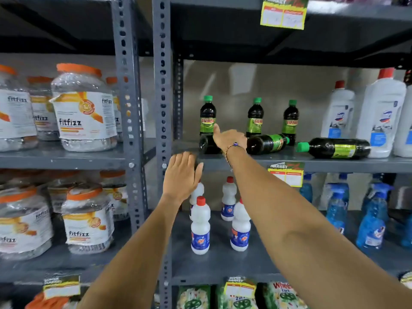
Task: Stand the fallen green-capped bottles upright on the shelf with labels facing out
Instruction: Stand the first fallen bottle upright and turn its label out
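Three dark green-capped bottles stand upright at the back of the middle shelf [334, 162]: left bottle [207, 115], middle bottle [254, 118], right bottle [290, 119]. In front of them three more lie on their sides: the leftmost fallen bottle [206, 144], the middle fallen bottle [266, 143] and the right fallen bottle [334, 148], whose cap points left. My right hand [229, 139] lies over the leftmost fallen bottle, thumb sticking up, fingers hidden behind the hand. My left hand [181, 172] is held flat and open at the shelf's front edge, holding nothing.
Large white red-capped jugs [379, 114] stand just right of the fallen bottles. Grey perforated uprights [162, 85] bound the bay on the left. On the shelf below are small white bottles [200, 226] and blue spray bottles [372, 219]. Orange-lidded jars [83, 108] fill the left bay.
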`<action>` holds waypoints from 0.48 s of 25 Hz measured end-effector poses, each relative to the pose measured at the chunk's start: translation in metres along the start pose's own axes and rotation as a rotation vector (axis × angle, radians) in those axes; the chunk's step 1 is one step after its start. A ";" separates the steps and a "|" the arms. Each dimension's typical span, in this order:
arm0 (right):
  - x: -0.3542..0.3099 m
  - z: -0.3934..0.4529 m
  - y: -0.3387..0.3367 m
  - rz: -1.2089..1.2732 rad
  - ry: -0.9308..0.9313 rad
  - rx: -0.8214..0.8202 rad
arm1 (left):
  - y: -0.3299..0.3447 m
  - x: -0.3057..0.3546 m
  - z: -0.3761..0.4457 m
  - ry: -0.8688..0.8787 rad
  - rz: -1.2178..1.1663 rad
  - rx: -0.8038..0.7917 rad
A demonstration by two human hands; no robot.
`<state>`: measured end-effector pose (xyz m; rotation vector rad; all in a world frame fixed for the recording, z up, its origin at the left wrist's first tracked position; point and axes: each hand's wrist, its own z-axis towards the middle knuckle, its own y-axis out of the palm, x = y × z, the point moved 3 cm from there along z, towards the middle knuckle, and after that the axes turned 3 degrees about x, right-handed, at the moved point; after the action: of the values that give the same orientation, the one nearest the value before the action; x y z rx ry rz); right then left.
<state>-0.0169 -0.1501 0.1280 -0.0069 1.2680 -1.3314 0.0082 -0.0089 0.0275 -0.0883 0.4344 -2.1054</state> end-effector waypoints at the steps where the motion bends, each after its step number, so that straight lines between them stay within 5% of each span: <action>1: -0.004 0.001 0.002 -0.018 0.021 -0.038 | 0.001 -0.002 0.000 0.013 0.000 0.013; 8: -0.007 0.023 0.017 0.103 0.173 -0.240 | 0.007 -0.010 -0.002 0.029 -0.027 0.075; 12: -0.006 0.024 0.020 0.420 0.242 -0.252 | 0.007 -0.010 -0.003 0.044 -0.028 0.080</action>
<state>0.0147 -0.1540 0.1284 0.2374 1.5360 -0.8237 0.0184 -0.0033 0.0237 -0.0013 0.3771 -2.1529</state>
